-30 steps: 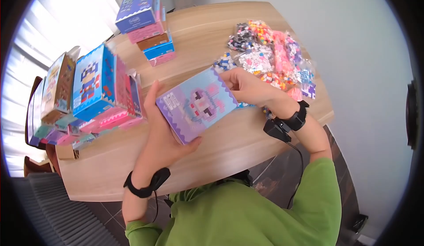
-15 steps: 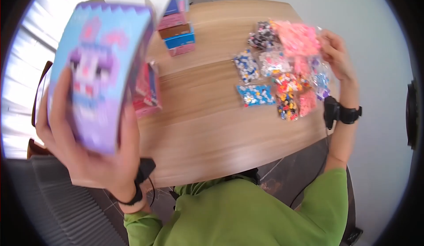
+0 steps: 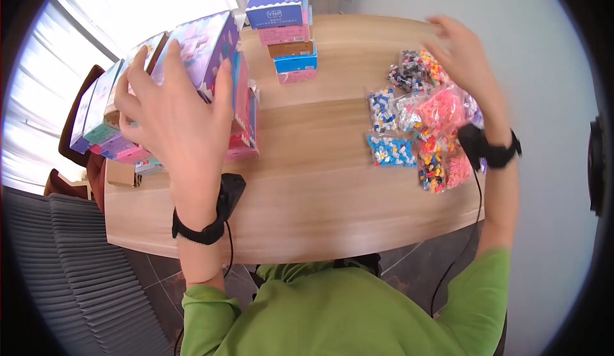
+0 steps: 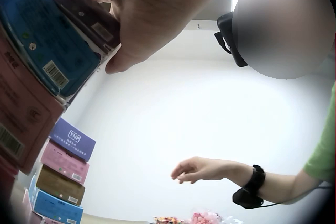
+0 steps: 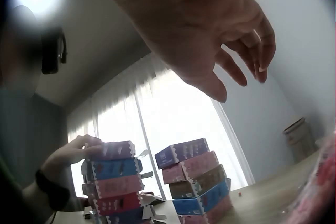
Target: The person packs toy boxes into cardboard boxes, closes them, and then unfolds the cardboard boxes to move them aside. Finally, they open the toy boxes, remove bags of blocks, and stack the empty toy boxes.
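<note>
My left hand [image 3: 182, 116] grips the purple cardboard box [image 3: 201, 36] on top of the left stack, thumb along its near right side and fingers spread over the other side. In the left wrist view that purple box [image 4: 86, 14] sits above a blue box [image 4: 47, 40]. My right hand [image 3: 464, 55] is raised above the far side of a pile of clear bags of small coloured bricks, fingers loosely bent and nothing in them. A bag of pink bricks [image 3: 441, 110] lies on top of that pile, below the right wrist.
A second stack of boxes [image 3: 291, 49] stands at the back of the wooden table [image 3: 313, 190]. More boxes [image 3: 99, 116] crowd the table's left end. A bag of light-blue bricks [image 3: 391, 150] lies at the pile's near left edge. Grey pleated fabric [image 3: 57, 260] is at lower left.
The left hand carried the purple box from in front of me onto the left stack. The right hand left the box, put the pink bag on the pile, let go and rose away.
</note>
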A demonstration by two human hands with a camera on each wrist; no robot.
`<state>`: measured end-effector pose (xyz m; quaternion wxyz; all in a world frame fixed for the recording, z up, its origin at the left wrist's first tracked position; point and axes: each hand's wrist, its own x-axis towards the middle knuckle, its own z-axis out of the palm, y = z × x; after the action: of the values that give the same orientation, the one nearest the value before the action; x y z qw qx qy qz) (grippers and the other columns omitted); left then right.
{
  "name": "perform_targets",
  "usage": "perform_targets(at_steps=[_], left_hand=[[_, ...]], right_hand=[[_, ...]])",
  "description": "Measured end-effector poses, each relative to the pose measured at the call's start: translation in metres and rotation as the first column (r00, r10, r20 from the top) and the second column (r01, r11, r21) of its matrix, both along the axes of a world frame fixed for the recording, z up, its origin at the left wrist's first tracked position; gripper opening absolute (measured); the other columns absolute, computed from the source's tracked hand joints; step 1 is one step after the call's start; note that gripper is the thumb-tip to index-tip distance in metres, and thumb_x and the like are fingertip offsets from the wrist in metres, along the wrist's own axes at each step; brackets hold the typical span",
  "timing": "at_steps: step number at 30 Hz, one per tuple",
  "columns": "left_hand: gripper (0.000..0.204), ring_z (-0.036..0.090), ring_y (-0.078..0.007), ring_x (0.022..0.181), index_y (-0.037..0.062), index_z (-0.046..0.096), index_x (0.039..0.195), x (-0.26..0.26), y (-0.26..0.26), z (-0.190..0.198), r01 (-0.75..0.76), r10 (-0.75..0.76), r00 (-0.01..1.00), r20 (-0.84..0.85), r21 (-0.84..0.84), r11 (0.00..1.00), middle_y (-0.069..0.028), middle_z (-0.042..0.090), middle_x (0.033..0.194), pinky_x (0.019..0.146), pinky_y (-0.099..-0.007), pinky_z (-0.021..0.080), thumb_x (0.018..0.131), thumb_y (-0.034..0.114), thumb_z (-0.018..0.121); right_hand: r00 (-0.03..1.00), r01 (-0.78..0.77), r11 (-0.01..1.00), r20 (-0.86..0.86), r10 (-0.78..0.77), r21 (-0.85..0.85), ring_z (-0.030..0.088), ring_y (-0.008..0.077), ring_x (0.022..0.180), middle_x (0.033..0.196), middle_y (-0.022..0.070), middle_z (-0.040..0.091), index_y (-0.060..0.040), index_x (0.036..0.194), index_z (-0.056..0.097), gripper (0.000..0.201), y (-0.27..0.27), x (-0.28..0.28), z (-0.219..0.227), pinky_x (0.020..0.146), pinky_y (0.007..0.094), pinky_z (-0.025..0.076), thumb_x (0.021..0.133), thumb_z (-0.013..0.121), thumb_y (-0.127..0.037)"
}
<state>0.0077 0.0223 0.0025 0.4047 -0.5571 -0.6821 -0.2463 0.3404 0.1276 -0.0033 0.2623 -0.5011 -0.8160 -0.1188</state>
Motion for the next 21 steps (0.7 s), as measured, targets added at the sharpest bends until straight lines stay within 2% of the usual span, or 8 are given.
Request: perform_targets(at_steps=[4, 5, 7, 10, 13, 17, 20, 21], left_hand=[[0.040, 0.035, -0.0344, 0.110, 0.0067, 0.058, 0.105, 0.015, -0.010, 0.006, 0.313, -0.319, 0.948, 0.008, 0.180, 0.933, -0.0167, 0.044, 0.118, 0.089, -0.0468, 0.030, 0.069, 0.022, 0.065], [0.038, 0.037, -0.0342, 0.108, 0.0054, 0.058, 0.103, 0.020, -0.015, 0.005, 0.398, -0.403, 0.915, 0.016, 0.128, 0.908, -0.0167, 0.045, 0.117, 0.088, -0.0461, 0.031, 0.068, 0.018, 0.065], [0.036, 0.041, -0.0338, 0.103, 0.0028, 0.059, 0.099, 0.028, -0.026, -0.004, 0.557, -0.557, 0.829, 0.045, 0.025, 0.830, -0.0166, 0.047, 0.113, 0.086, -0.0448, 0.034, 0.065, 0.012, 0.064], [0.032, 0.045, -0.0344, 0.099, -0.0006, 0.057, 0.094, 0.042, -0.031, -0.032, 0.815, -0.761, 0.569, 0.312, -0.085, 0.574, -0.0172, 0.048, 0.108, 0.081, -0.0417, 0.040, 0.062, 0.001, 0.059], [0.045, 0.048, -0.0318, 0.101, 0.0021, 0.052, 0.106, 0.054, -0.022, -0.058, 0.914, -0.677, 0.378, 0.632, -0.138, 0.382, -0.0168, 0.048, 0.112, 0.083, -0.0393, 0.041, 0.062, -0.002, 0.060], [0.058, 0.047, -0.0273, 0.109, 0.0048, 0.038, 0.124, 0.053, -0.002, -0.087, 0.951, -0.394, 0.182, 0.901, -0.059, 0.305, -0.0139, 0.048, 0.116, 0.088, -0.0366, 0.041, 0.071, 0.000, 0.060], [0.060, 0.045, -0.0240, 0.114, 0.0069, 0.028, 0.131, 0.046, 0.020, -0.110, 0.926, 0.015, -0.254, 0.967, 0.239, 0.291, -0.0110, 0.048, 0.118, 0.091, -0.0343, 0.041, 0.079, 0.004, 0.058], [0.060, 0.045, -0.0235, 0.114, 0.0076, 0.026, 0.131, 0.047, 0.021, -0.109, 0.883, 0.038, -0.367, 0.929, 0.336, 0.328, -0.0111, 0.048, 0.118, 0.091, -0.0344, 0.041, 0.081, 0.005, 0.058]], right_hand=[[0.868, -0.180, 0.951, -0.496, 0.033, -0.252, 0.057, 0.0281, 0.098, 0.108, 0.0183, 0.056, -0.0025, 0.119, 0.044, 0.058, 0.079, -0.093, 0.010, 0.078, 0.0389, 0.048, 0.078, 0.064, -0.038], [0.827, -0.200, 0.930, -0.563, -0.009, -0.308, 0.056, 0.0298, 0.097, 0.104, 0.0210, 0.056, -0.0002, 0.120, 0.039, 0.058, 0.093, -0.118, 0.011, 0.075, 0.0416, 0.049, 0.080, 0.063, -0.035], [0.668, -0.336, 0.890, -0.744, -0.004, -0.307, 0.050, 0.0370, 0.107, 0.113, 0.0296, 0.051, 0.0011, 0.129, 0.033, 0.076, 0.096, -0.151, 0.010, 0.086, 0.0436, 0.044, 0.078, 0.059, -0.048], [0.645, -0.243, 0.850, -0.732, -0.219, -0.468, 0.056, 0.0259, 0.098, 0.110, 0.0149, 0.055, -0.0015, 0.118, 0.047, 0.073, 0.129, -0.185, 0.004, 0.081, 0.0368, 0.047, 0.067, 0.073, -0.047], [0.793, -0.346, 0.732, -0.600, -0.106, -0.587, 0.056, 0.0226, 0.096, 0.105, 0.0120, 0.057, 0.0010, 0.118, 0.045, 0.085, 0.149, -0.180, -0.009, 0.079, 0.0368, 0.048, 0.058, 0.079, -0.049], [0.712, -0.367, 0.709, -0.672, -0.203, -0.602, 0.057, 0.0141, 0.078, 0.083, 0.0023, 0.056, -0.0058, 0.091, 0.053, 0.045, 0.132, -0.164, -0.005, 0.072, 0.0312, 0.050, 0.066, 0.078, -0.033], [0.632, -0.462, 0.718, -0.761, -0.145, -0.521, 0.056, 0.0109, 0.072, 0.075, 0.0002, 0.053, -0.0084, 0.075, 0.049, 0.032, 0.103, -0.144, 0.009, 0.070, 0.0282, 0.050, 0.070, 0.075, -0.026], [0.620, -0.487, 0.744, -0.781, -0.075, -0.458, 0.054, 0.0094, 0.071, 0.073, 0.0006, 0.053, -0.0094, 0.070, 0.046, 0.033, 0.101, -0.131, 0.006, 0.066, 0.0265, 0.049, 0.070, 0.075, -0.025]])
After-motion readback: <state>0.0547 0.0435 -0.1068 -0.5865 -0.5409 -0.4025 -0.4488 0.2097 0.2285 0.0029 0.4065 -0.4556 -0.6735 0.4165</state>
